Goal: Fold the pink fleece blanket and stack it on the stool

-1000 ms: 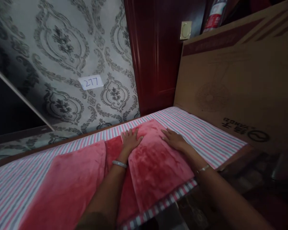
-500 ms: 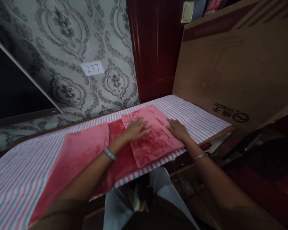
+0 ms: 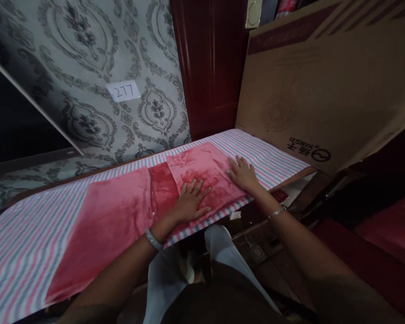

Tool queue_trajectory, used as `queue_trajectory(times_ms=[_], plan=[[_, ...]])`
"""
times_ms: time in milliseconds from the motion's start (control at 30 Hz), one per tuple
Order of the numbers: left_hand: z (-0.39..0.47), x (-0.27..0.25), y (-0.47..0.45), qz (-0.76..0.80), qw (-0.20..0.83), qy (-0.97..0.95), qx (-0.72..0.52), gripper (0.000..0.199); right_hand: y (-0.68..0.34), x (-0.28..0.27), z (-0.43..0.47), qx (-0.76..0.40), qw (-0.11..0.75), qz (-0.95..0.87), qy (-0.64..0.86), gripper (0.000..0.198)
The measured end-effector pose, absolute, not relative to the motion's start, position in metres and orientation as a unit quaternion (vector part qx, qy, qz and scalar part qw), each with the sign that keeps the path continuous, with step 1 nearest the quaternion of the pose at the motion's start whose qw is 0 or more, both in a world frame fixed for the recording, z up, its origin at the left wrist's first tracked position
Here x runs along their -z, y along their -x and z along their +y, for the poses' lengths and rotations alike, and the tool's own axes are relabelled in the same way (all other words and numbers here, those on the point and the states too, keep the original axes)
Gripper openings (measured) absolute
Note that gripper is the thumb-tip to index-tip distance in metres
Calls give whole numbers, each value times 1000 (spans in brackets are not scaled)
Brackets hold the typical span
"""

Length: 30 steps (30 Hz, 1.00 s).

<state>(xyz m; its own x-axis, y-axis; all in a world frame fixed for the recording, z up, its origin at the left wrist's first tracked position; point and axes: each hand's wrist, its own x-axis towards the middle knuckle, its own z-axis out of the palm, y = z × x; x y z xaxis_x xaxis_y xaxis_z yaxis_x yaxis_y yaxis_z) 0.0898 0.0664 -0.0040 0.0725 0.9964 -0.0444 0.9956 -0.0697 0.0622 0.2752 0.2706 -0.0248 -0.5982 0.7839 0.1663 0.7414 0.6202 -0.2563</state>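
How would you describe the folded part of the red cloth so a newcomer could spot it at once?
Start at the striped table cover and follow the red fleece cloth toward the cardboard box. The folded section is at that end, doubled over, with the left hand and right hand flat on it.

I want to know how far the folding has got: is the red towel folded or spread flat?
Partly folded: the red towel's right end lies doubled over its middle under the left hand and right hand; the left part lies spread.
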Motion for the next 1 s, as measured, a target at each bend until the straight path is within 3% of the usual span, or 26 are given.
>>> queue_trajectory(times_ms=[300, 567, 700, 833, 1000], plan=[[64, 2, -95, 687, 43, -725, -28, 75, -285, 52, 235, -14, 139, -909, 393, 63], [18, -12, -98, 661, 130, -734, -85, 68, -286, 66, 242, 15, 166, -912, 375, 62], [-28, -22, -88, 725, 59, -672, -139, 55, -286, 74, 244, 29, 189, -912, 363, 61], [-47, -36, -55, 868, -47, -487, -81, 36, -286, 79, 247, 32, 206, -911, 357, 61], [-30, -40, -22, 917, -23, -397, -14, 42, -286, 81, 249, 35, 214, -909, 356, 62]])
